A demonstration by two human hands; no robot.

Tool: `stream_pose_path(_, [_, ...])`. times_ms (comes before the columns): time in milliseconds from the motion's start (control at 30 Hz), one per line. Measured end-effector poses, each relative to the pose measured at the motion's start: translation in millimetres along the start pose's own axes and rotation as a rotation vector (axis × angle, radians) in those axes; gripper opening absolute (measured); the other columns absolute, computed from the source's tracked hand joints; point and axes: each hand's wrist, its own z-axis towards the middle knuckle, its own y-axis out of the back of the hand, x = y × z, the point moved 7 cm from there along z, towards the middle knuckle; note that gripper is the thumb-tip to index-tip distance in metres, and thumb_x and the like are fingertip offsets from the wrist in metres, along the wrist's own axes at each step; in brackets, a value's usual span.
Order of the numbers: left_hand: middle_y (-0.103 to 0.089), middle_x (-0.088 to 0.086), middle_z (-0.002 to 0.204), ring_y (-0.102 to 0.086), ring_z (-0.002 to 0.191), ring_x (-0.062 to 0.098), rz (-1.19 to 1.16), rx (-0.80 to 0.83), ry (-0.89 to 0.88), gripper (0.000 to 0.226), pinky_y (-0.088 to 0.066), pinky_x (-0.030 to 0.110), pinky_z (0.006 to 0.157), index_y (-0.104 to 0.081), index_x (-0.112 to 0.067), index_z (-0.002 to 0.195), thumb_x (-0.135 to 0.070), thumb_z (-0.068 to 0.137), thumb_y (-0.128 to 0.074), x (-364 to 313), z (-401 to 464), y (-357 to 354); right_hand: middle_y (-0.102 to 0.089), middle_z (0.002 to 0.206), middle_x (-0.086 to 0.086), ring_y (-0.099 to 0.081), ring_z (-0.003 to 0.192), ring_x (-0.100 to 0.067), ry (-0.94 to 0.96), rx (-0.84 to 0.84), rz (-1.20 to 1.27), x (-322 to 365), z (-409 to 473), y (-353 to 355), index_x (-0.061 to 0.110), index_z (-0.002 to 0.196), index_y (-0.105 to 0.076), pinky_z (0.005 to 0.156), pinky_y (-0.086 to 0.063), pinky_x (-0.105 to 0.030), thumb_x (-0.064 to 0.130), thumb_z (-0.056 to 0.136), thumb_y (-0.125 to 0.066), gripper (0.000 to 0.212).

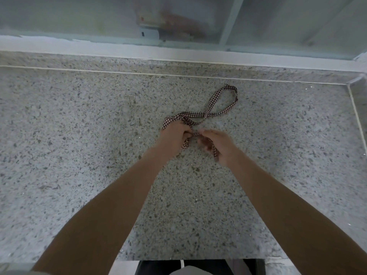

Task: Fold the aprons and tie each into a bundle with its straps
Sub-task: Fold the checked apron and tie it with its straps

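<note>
A small folded bundle of red-and-white checked apron (168, 122) lies on the speckled granite counter (79, 135), mostly hidden under my left hand (174, 137), whose fingers curl over it. A checked strap (216, 108) loops away from the bundle toward the back right. My right hand (216, 147) pinches another stretch of strap that runs between the two hands and down across its palm. The hands nearly touch; the image is motion-blurred there.
The counter ends in a raised lip at the back (178, 62) and right side (357, 108). Behind it is a frosted window (119, 18) with a white frame. The counter's front edge (198, 260) is near my body.
</note>
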Motion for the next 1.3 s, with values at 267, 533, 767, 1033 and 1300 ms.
stream_pose_path(267, [-0.059,-0.005,0.085,-0.059,0.092,0.022,-0.151,-0.077,0.129,0.004,-0.045,0.04,0.087,-0.063,-0.015,0.09,-0.017,0.087,-0.062,11,-1,-3,-0.067,0.089,-0.022,-0.071,0.077,-0.026,-0.045,0.101,0.7,-9,4,-8,-0.011,0.096,-0.06,0.079,-0.057,-0.029,0.016,0.099,-0.04,0.034])
stream_pose_path(533, [-0.057,-0.013,0.076,-0.053,0.081,0.01,-0.386,-0.087,0.18,0.007,-0.041,0.035,0.086,-0.059,-0.024,0.083,-0.022,0.086,-0.065,18,-6,-4,-0.061,0.066,-0.007,-0.053,0.038,-0.003,0.108,-0.211,0.004,-3,4,-12,0.005,0.091,-0.062,0.036,-0.039,-0.015,0.003,0.086,-0.065,0.007])
stream_pose_path(767, [-0.058,-0.014,0.071,-0.054,0.074,0.011,-0.465,-0.116,0.182,0.019,-0.045,0.048,0.086,-0.057,-0.035,0.07,-0.025,0.078,-0.071,21,-6,-5,-0.062,0.062,-0.008,-0.058,0.044,-0.006,0.194,-0.242,-0.273,9,14,-16,-0.001,0.098,-0.068,0.045,-0.051,-0.018,0.002,0.09,-0.058,0.013])
stream_pose_path(1033, [-0.06,-0.015,0.072,-0.052,0.068,0.0,-0.453,-0.108,0.17,0.006,-0.041,0.023,0.073,-0.068,-0.019,0.083,-0.022,0.08,-0.072,24,-5,-4,-0.065,0.062,-0.004,-0.062,0.053,-0.007,0.18,-0.126,-0.106,6,13,-14,-0.004,0.091,-0.069,0.056,-0.055,-0.018,0.008,0.089,-0.062,0.014])
stream_pose_path(1300, [-0.066,-0.012,0.075,-0.056,0.07,0.001,-0.418,0.019,0.117,0.014,-0.041,0.021,0.073,-0.073,-0.01,0.096,-0.009,0.085,-0.065,25,-2,14,-0.069,0.072,-0.004,-0.065,0.061,-0.009,0.113,0.195,-0.15,9,1,-28,0.006,0.086,-0.07,0.061,-0.056,-0.019,0.011,0.089,-0.062,0.01])
